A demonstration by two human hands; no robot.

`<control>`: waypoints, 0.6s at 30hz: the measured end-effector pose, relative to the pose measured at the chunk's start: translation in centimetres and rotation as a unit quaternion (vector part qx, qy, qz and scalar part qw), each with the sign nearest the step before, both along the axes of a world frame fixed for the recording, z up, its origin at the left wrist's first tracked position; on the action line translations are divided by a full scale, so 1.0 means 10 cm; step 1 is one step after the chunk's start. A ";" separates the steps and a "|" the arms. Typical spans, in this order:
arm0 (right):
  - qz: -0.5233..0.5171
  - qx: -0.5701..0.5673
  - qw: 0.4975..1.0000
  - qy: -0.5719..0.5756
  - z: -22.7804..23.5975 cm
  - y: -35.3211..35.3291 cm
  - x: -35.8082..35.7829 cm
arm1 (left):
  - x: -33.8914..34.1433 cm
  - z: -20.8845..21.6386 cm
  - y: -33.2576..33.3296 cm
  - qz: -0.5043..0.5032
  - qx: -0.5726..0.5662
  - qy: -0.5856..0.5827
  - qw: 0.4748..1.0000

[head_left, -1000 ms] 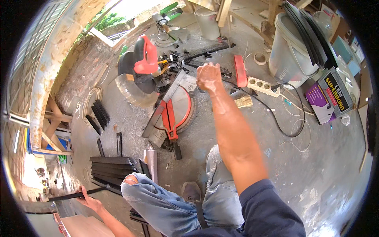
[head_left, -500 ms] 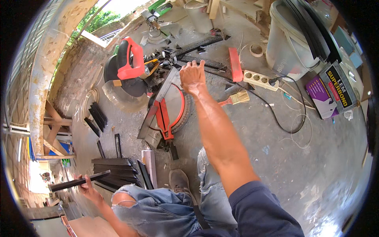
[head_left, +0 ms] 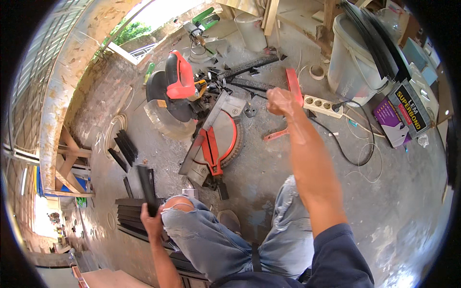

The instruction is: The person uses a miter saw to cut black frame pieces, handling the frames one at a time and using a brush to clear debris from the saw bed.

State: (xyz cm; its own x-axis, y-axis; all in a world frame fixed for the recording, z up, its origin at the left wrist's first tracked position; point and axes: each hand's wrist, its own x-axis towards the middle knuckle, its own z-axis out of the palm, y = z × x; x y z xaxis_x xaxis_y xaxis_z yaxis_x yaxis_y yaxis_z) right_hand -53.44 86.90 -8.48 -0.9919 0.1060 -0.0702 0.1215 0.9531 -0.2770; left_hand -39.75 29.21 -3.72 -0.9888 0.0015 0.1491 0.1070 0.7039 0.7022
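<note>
My left hand (head_left: pixel 152 222) is closed round a short black strip (head_left: pixel 146 187), which stands up from it beside my left knee. My right hand (head_left: pixel 282 102) is curled shut to the right of the saw, near a power strip; whatever it may hold is hidden. In front of me stands a red and grey miter saw (head_left: pixel 211 149) with its red-handled head (head_left: pixel 180 77) raised at the left. A brush with a red handle (head_left: pixel 276 135) lies partly hidden beneath my right forearm.
Black offcuts (head_left: pixel 218 79) litter the floor behind the saw. More black strips (head_left: pixel 132 216) lie stacked at the left. The white power strip (head_left: pixel 314 104), cable (head_left: pixel 367 144), purple box (head_left: pixel 401 115) and white bucket (head_left: pixel 353 62) are at the right. A green tool (head_left: pixel 204 20) stands farther back.
My right hand has left the saw's fence and moved right, toward the power strip. My left hand has swung right with the black strip, turning it from nearly level to upright.
</note>
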 end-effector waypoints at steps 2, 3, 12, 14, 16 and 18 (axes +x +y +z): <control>0.021 0.007 1.000 0.000 -0.07 0.18 0.09 | -0.06 -0.46 -0.15 0.004 0.086 -0.112 0.990; 0.011 0.029 0.999 -0.025 -0.08 0.26 0.17 | -0.07 -0.60 -0.01 0.000 0.158 -0.135 0.978; 0.100 0.142 0.985 -0.024 -0.02 -0.22 0.24 | -0.33 -1.16 0.48 0.017 -0.034 -0.175 0.984; 0.159 0.114 0.979 -0.049 0.05 -0.67 0.21 | -0.36 -1.34 0.27 -0.105 -0.113 -0.049 0.987; 0.159 0.074 0.982 -0.064 -0.03 -0.84 0.27 | -0.50 -1.37 0.51 -0.138 -0.138 -0.008 0.981; 0.099 -0.039 0.994 -0.032 -0.42 -1.19 0.29 | -0.56 -1.36 0.56 -0.138 -0.129 0.008 0.982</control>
State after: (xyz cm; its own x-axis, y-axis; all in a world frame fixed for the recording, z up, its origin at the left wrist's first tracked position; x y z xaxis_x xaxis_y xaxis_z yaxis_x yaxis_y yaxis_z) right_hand -50.55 74.98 -12.72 -0.9860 -0.0997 -0.1338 -0.0474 0.9362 -0.3483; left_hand -45.38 34.83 -17.37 -0.9430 0.3088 0.1240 0.3281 0.8012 0.5004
